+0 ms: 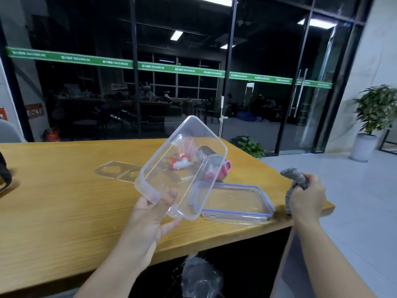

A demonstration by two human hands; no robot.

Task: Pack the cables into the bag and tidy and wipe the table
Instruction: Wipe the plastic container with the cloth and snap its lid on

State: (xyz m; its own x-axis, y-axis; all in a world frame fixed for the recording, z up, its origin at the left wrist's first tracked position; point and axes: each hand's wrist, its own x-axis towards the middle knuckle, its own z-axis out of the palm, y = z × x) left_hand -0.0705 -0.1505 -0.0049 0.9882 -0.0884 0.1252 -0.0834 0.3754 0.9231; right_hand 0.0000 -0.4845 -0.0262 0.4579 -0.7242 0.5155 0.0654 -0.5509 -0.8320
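Cloth (295,181): grey, gripped in right hand (306,198), beyond table's (64,190) right edge.
Container (182,164): clear (tilted), held by left hand (154,209).
Lid (236,203): flat on table.

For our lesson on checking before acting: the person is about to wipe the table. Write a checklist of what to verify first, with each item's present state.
1. Cloth in hand: ok. The right hand has a firm grip on the grey cloth.
2. Clear container lifted off the table: ok, the left hand holds it tilted.
3. Container empty: ok, as far as can be seen.
4. Lid off the wiping area: not ok, it lies near the table edge.
5. Pink and red items cleared: not ok, they lie on the table.
6. Cloth damp: cannot tell.
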